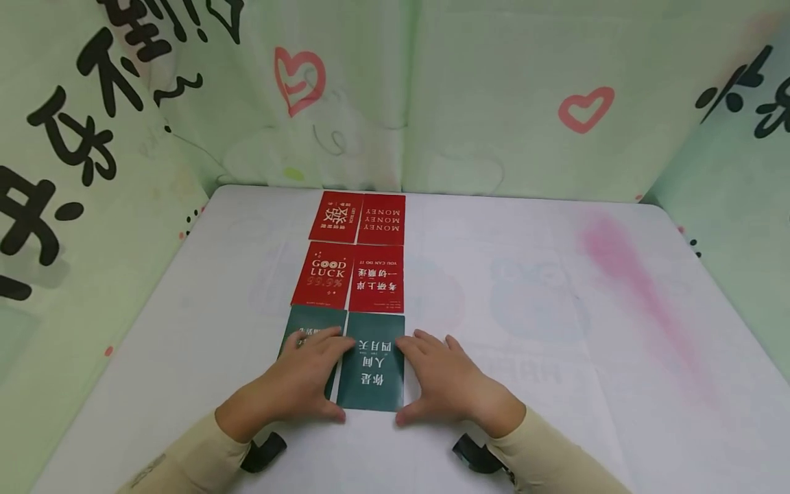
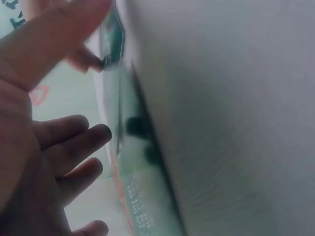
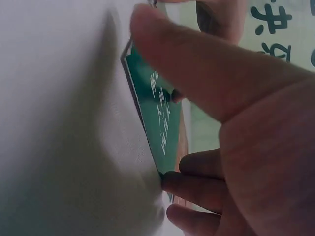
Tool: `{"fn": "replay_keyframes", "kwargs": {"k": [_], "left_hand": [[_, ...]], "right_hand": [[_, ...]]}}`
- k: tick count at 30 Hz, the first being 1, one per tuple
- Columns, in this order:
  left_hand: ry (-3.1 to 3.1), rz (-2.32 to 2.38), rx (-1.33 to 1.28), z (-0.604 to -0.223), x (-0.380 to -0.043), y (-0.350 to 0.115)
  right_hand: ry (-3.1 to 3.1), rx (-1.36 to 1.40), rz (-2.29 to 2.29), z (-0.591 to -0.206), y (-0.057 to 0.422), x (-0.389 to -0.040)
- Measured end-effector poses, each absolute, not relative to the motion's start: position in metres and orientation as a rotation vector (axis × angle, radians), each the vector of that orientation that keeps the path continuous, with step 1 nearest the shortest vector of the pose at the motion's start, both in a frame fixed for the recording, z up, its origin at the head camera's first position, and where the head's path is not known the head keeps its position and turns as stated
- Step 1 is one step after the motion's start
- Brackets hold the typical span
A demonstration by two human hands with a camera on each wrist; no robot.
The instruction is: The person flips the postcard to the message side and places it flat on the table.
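Two green cards with white lettering lie side by side at the near end of a block of cards. My left hand [image 1: 300,379] is over the left green card [image 1: 316,317] and hides much of it. Its index fingertip reaches the edge of the right green card [image 1: 372,363], with the thumb near that card's lower left corner. My right hand [image 1: 446,378] stands at the right green card's right side, fingertips at the edge and thumb by the lower corner. In the right wrist view that card [image 3: 165,123] lies between thumb and fingers. Both hands have spread fingers.
Beyond the green cards lie red cards in two rows: a GOOD LUCK card [image 1: 323,278], a card with white characters [image 1: 376,280], a MONEY card [image 1: 382,218] and another [image 1: 335,216]. The white tabletop [image 1: 524,309] has a pink stain and meets pale green curtains [image 1: 481,82] behind.
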State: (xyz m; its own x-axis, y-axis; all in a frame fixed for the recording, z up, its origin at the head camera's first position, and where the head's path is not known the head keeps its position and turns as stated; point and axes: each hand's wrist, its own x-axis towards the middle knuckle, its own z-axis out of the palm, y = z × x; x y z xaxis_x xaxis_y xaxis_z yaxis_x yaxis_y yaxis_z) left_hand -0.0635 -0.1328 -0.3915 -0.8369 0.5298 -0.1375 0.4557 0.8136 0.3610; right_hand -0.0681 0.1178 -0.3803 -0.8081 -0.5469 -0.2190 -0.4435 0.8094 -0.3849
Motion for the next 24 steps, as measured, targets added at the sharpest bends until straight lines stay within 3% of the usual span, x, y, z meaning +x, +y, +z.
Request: {"fn": "replay_keyframes", "kwargs": {"k": [24], "left_hand": [[2.736,0.570,0.752,-0.3879,-0.0622,-0.1303]], "right_hand": [[2.710,-0.951,-0.376,-0.3771,0.1140,-0.0635]]}}
